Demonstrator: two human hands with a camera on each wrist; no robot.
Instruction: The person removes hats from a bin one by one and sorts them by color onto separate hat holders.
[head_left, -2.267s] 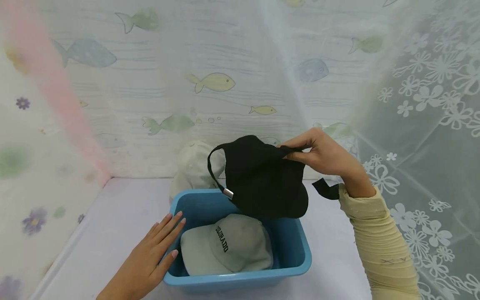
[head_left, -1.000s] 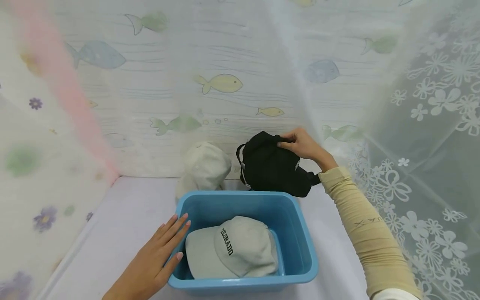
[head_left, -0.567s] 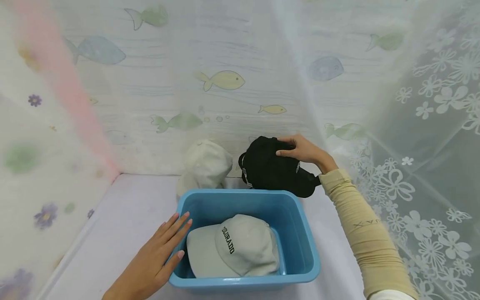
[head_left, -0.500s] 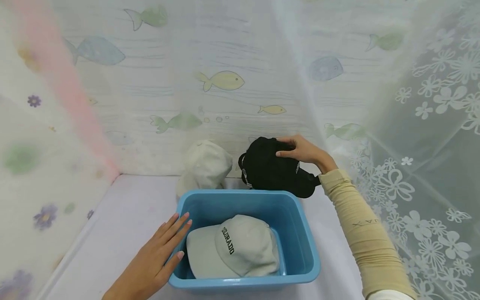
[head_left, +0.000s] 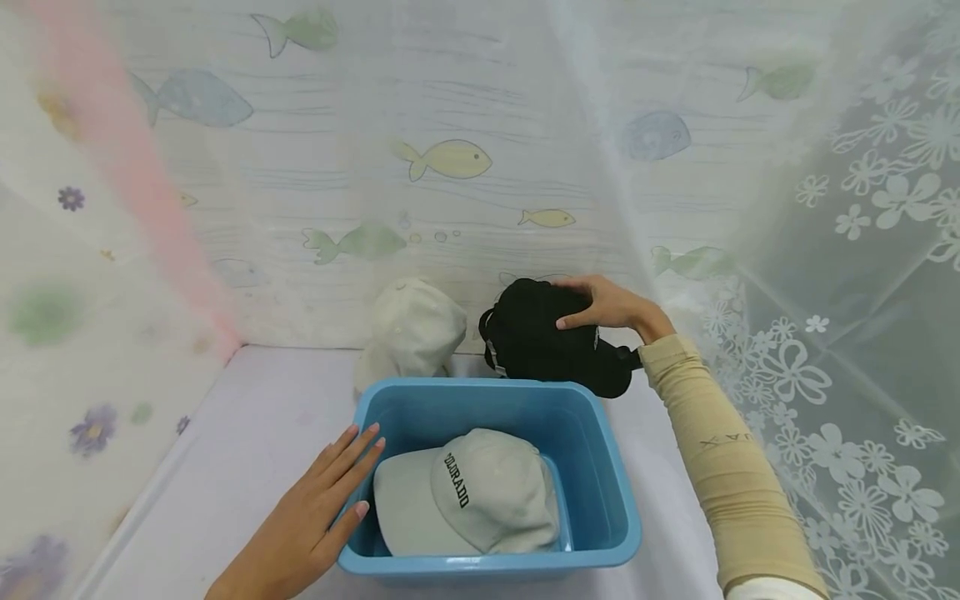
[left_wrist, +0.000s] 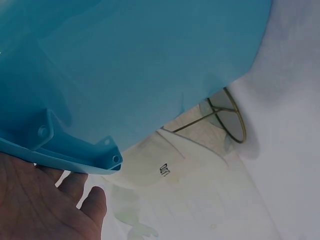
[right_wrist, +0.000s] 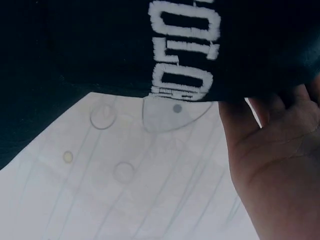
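Observation:
My right hand [head_left: 603,302] cups the crown of a black cap [head_left: 536,333] behind the tub, thumb on the near side and fingers going over the back. White embroidered letters [right_wrist: 182,50] on this cap fill the top of the right wrist view, where fingertips pass behind the fabric. My left hand [head_left: 307,500] lies with straight fingers against the left rim of a blue plastic tub [head_left: 622,508]. Inside the tub rests a pale grey-green cap [head_left: 487,492] lettered COLORADO, its brim to the left.
A white cap [head_left: 416,329] sits behind the tub, left of the black one. Near it in the left wrist view is a round gold wire frame [left_wrist: 235,117]. Fish-patterned sheeting [head_left: 450,100] hangs behind the white table surface [head_left: 277,400], and lace-patterned sheeting [head_left: 885,333] at the right.
The black cap has gone from above the tub to behind it, right of the white cap, and settled lower. My right hand has shifted from pinching its edge to cupping its crown.

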